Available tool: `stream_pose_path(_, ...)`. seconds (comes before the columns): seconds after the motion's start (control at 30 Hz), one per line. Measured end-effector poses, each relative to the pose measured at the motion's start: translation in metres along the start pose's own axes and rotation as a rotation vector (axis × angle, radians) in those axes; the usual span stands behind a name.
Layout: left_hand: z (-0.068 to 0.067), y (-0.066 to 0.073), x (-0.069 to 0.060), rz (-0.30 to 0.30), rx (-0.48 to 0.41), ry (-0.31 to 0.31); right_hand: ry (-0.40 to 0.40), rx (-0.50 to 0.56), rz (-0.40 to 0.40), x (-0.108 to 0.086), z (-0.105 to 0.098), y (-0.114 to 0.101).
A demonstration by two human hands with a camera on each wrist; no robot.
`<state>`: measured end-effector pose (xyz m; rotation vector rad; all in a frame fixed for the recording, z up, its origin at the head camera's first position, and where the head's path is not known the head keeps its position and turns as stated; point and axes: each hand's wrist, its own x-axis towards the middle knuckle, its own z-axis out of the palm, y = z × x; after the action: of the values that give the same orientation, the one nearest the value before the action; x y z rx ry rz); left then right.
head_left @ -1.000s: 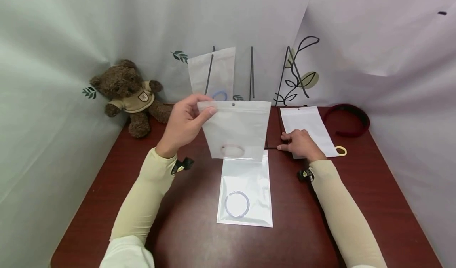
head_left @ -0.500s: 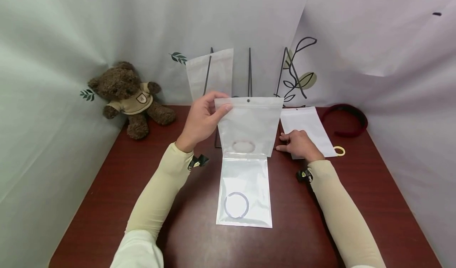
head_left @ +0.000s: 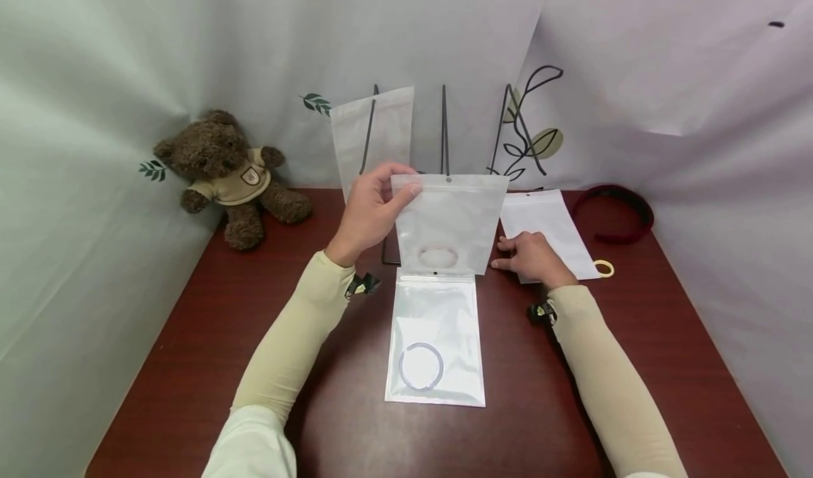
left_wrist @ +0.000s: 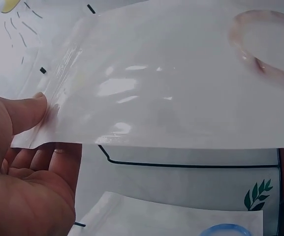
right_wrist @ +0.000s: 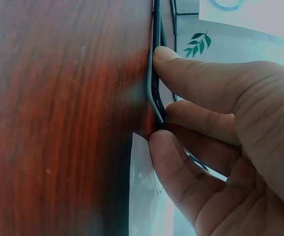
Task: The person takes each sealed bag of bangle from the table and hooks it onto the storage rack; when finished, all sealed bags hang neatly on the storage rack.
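Note:
A translucent white pouch (head_left: 452, 217) with a pinkish ring inside hangs from my left hand (head_left: 371, 213), thumb in front and fingers behind its top left corner. Its punched hole is at the tip of the rack's middle prong (head_left: 444, 132); whether the prong passes through, I cannot tell. In the left wrist view the pouch (left_wrist: 171, 83) spreads out from the thumb of the left hand (left_wrist: 28, 162). My right hand (head_left: 533, 258) pinches the base corner of the black wire rack; the right wrist view shows thumb and fingers of that hand (right_wrist: 220, 113) on the black wire (right_wrist: 156, 83).
A pouch (head_left: 375, 128) hangs on the left prong. A silvery pouch with a ring (head_left: 438, 323) lies in front. Right of the rack are a white pouch (head_left: 546, 227), a yellow ring (head_left: 605, 269) and a dark red headband (head_left: 644, 213). A teddy bear (head_left: 216, 160) sits back left.
My left hand has moved right with the pouch, bringing its hole from left of the middle prong to the prong's tip. My right hand stays at the rack's base.

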<state>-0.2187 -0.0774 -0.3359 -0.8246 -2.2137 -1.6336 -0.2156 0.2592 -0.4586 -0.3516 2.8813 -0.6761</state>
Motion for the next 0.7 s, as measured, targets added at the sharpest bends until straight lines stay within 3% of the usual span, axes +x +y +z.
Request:
stream_pose_path(0.17,0.001,0.002,-0.001,0.046,0.021,0.012,0.012,-0.018,-0.031,0.000,0.000,0.001)
stream_pose_path(0.5,0.004,0.007,0.005,-0.029,0.026,0.057,-0.002,-0.005,0.003,0.000,0.002,0.001)
stream_pose_path(0.7,0.012,0.003,0.009,0.013,0.055,0.102,-0.007,-0.011,0.009,0.000,0.001,-0.001)
